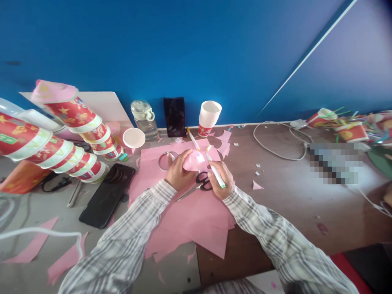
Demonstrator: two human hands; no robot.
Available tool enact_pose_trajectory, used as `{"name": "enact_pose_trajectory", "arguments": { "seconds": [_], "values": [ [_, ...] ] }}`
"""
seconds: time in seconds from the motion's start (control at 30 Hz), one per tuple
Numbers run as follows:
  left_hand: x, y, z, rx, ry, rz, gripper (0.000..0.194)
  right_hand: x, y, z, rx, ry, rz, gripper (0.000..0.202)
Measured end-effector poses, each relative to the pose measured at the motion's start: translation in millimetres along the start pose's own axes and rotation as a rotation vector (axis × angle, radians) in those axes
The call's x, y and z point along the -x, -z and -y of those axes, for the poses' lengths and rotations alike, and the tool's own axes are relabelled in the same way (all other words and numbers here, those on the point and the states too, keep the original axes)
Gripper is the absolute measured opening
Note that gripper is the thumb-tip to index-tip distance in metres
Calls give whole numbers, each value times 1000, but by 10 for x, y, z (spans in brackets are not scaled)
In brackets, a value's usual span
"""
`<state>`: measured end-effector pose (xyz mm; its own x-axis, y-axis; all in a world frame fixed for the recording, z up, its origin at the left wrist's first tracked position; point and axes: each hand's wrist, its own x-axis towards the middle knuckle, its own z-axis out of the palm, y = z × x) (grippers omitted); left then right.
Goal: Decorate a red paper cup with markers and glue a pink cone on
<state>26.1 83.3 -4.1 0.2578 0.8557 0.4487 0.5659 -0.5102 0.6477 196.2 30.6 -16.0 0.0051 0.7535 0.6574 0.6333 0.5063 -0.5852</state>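
My left hand (180, 169) is closed around a pink paper piece (194, 160), which is raised over the pink paper sheets (196, 216). In my right hand (222, 175) is a white marker with a green end (218, 174), its tip pointing up and left beside the pink piece. Black-handled scissors (203, 181) lie on the sheets between my wrists. A roll of tape (165, 160) rests just left of my left hand. Beyond my hands lies a white and yellow marker (193, 139), with a small pale cap (208, 148) near it.
Stacked red paper cups (88, 126) stand at left, near a phone (107, 196). A water bottle (143, 120), an upright phone (174, 116) and a cup stack (210, 116) line the blue wall. A white cable (275, 153) and cups holding sticks (352, 130) are at right.
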Motion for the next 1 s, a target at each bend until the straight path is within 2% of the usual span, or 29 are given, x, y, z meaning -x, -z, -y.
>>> {"name": "enact_pose_trajectory", "arguments": {
  "seconds": [0.2, 0.53, 0.7, 1.0],
  "values": [
    [-13, 15, -23, 14, -23, -24, 62, -4, -10, 2, 6, -6, 5, 30],
    [15, -29, -2, -42, 5, -69, 71, -9, -26, -3, -1, -18, 15, 32],
    [18, -22, 11, -42, 1, -46, 76, -20, -37, -12, 1, -17, 20, 32],
    [31, -11, 4, -45, 11, -65, 71, 2, -49, -50, 25, -44, 65, 34]
  ]
}}
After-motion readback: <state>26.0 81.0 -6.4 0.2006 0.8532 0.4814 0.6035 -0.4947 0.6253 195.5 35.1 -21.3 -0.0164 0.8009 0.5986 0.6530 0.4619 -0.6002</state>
